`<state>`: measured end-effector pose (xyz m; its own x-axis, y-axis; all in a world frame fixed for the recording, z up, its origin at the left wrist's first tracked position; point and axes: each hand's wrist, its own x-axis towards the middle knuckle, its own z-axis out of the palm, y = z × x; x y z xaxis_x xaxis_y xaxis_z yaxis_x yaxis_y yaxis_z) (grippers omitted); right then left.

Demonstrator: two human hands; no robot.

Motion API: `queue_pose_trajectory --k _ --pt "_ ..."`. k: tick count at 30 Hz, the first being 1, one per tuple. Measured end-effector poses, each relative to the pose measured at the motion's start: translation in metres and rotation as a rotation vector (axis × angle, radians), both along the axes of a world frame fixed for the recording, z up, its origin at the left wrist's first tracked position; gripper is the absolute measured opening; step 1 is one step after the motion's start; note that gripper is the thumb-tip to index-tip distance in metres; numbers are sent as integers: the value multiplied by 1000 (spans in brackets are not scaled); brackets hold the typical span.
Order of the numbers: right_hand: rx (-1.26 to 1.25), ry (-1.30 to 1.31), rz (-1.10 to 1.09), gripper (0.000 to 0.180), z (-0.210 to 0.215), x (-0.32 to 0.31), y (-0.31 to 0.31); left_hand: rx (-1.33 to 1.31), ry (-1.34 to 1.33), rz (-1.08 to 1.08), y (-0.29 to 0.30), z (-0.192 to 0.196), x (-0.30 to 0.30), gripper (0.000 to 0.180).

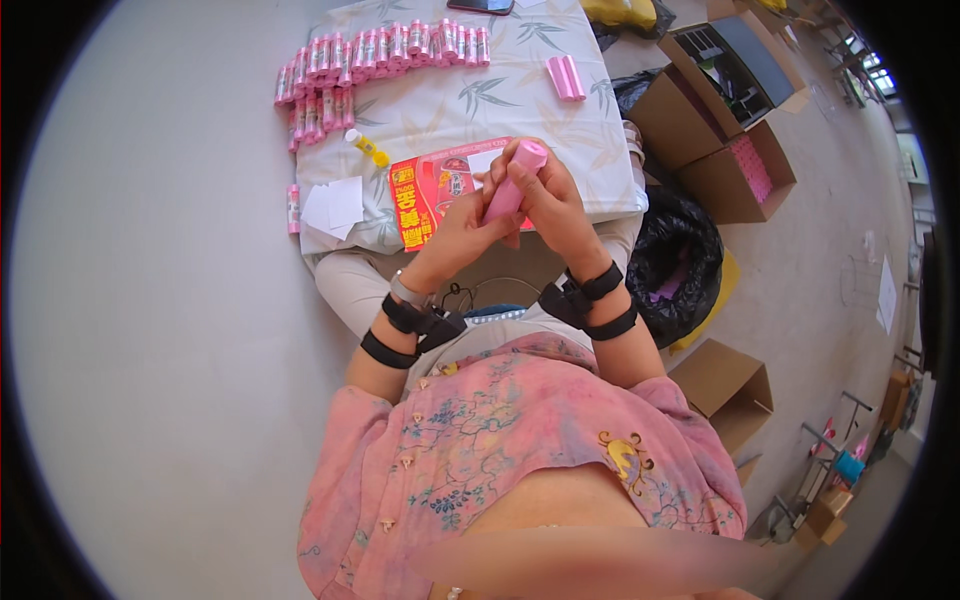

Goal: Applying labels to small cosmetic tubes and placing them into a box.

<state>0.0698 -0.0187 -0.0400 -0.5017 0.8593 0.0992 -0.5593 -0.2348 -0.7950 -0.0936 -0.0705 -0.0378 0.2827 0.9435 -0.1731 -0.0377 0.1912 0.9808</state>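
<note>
Tablecloth (425, 112) behind hand-held pink tube (504, 202)

Worktop (530, 115), draped in a pale cloth with a green and beige bamboo-leaf print. Upper left: labelled pink tubes (375, 52), numerous, massed in close, partly stacked rows. Left edge: one single tube (293, 209) of like kind, set apart. Upper right: plain pink cylinders (566, 79), a small cluster, side by side. Centre left: yellow glue bottle (367, 148), slender, lying aslant. Near left corner: white paper slips (335, 207), overlapping. Near edge, middle: red-and-yellow printed sheet (432, 190), partly hidden. Far edge: dark phone (482, 5), cut by the frame.
</note>
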Motion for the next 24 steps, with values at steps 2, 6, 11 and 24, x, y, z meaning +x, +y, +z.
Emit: queue_pose_trajectory --k 2,6,11,24 --pt "-19 8 -4 18 10 -1 -1 -8 57 -36 0 6 -4 28" --pt "-66 65 -191 14 3 -16 3 342 518 160 -4 5 15 23" --pt "-115 114 66 14 26 -6 3 -173 133 -204 -1 20 -3 23" --pt "-290 277 -21 20 -5 -7 19 -381 -165 -175 4 8 -8 21"
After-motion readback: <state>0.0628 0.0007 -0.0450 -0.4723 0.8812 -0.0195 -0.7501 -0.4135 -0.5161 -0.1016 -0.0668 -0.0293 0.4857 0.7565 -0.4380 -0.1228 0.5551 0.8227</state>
